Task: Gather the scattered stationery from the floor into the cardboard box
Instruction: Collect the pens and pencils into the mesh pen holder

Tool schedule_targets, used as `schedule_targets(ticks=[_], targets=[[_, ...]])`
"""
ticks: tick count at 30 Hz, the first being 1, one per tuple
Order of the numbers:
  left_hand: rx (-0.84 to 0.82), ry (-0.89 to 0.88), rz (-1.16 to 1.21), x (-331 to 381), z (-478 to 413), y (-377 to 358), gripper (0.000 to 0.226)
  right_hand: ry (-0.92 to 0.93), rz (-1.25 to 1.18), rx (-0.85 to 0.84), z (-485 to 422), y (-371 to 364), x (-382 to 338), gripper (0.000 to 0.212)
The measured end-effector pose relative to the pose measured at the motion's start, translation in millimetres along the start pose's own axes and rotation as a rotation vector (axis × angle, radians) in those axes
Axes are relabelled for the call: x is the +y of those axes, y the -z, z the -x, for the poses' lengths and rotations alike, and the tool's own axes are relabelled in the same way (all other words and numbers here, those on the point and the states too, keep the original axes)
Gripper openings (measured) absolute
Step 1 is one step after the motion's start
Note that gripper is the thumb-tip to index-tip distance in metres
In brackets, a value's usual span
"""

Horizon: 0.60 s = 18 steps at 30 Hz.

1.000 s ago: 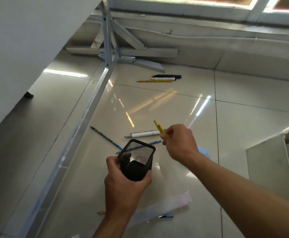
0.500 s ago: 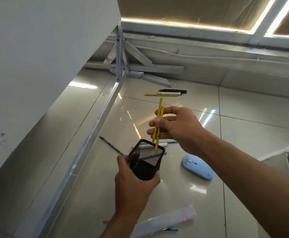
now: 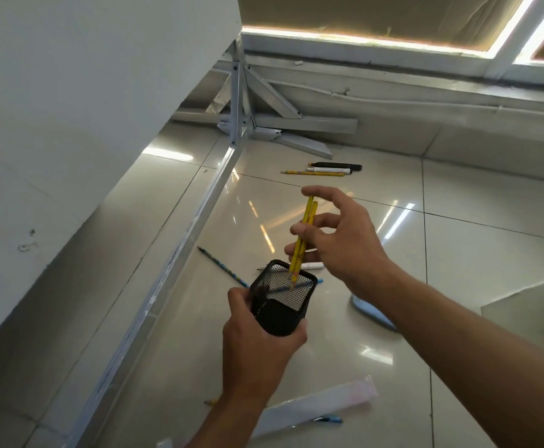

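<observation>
Two yellow pencils [image 3: 303, 240] were pinched in the right hand [image 3: 338, 240], loosened since a moment earlier, tips lowered into the mesh cup [image 3: 283, 297] clasped by the left hand [image 3: 257, 350]. Release seemed imminent; floor stationery remained.

Floor [image 3: 329, 367]: glossy pale tiles with dark grout lines, carrying bright streaked reflections. A metal frame rail [image 3: 180, 253] lies along it from the lower left to an upright post at the rear.

Items lying on the floor:
- Rear, side by side and touching: black marker [image 3: 337, 165], white marker [image 3: 329, 170], yellow pencil [image 3: 312, 173].
- Centre: blue patterned pencil [image 3: 224, 267], angled toward the rail; white marker [image 3: 311, 266], partly hidden.
- Right of centre: a pale blue rounded object [image 3: 372, 313], possibly a computer mouse, mostly hidden by a forearm.
- Near: translucent ruler [image 3: 322, 404]; a blue pen [image 3: 329, 419] just beside its lower edge; a yellow pencil tip [image 3: 211, 401] showing beside the wrist.
</observation>
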<state>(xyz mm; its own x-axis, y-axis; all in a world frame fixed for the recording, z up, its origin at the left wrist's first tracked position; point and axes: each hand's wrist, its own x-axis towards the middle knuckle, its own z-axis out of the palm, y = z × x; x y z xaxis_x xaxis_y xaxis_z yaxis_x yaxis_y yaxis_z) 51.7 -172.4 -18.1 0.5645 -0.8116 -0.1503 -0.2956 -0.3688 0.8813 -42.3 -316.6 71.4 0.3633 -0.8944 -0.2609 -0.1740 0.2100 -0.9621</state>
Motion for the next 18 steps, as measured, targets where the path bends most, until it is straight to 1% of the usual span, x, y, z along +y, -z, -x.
schedule_targets(ticks=[2,3,4,7,8,9,11,13,16,18], targets=[[-0.010,-0.013,-0.010,0,-1,1,0.080,-0.009,0.039,-0.053,-5,7,-9,0.053],[-0.014,-0.020,-0.019,0,-2,1,0.079,-0.020,0.130,-0.108,-7,10,-14,0.051],[-0.015,-0.027,-0.026,1,-3,1,0.078,-0.019,0.285,-0.178,-9,12,-18,0.046],[-0.023,-0.042,-0.051,3,-3,-2,0.077,0.126,0.994,-0.392,-14,9,-26,0.018],[-0.027,-0.042,-0.057,4,-3,-3,0.077,0.174,1.161,-0.434,-13,5,-26,0.015],[-0.027,-0.043,-0.061,4,-3,-4,0.077,0.204,1.273,-0.463,-11,2,-25,0.017],[-0.027,-0.046,-0.071,4,-2,-5,0.077,0.250,1.424,-0.513,-5,-5,-25,0.022],[-0.030,-0.049,-0.081,2,-2,-5,0.077,0.287,1.512,-0.528,-1,-8,-24,0.026],[-0.046,-0.042,-0.103,-2,-1,-5,0.078,0.333,1.552,-0.513,1,-12,-18,0.033],[-0.054,-0.037,-0.104,-5,1,-6,0.077,0.341,1.554,-0.543,2,-18,-14,0.031]])
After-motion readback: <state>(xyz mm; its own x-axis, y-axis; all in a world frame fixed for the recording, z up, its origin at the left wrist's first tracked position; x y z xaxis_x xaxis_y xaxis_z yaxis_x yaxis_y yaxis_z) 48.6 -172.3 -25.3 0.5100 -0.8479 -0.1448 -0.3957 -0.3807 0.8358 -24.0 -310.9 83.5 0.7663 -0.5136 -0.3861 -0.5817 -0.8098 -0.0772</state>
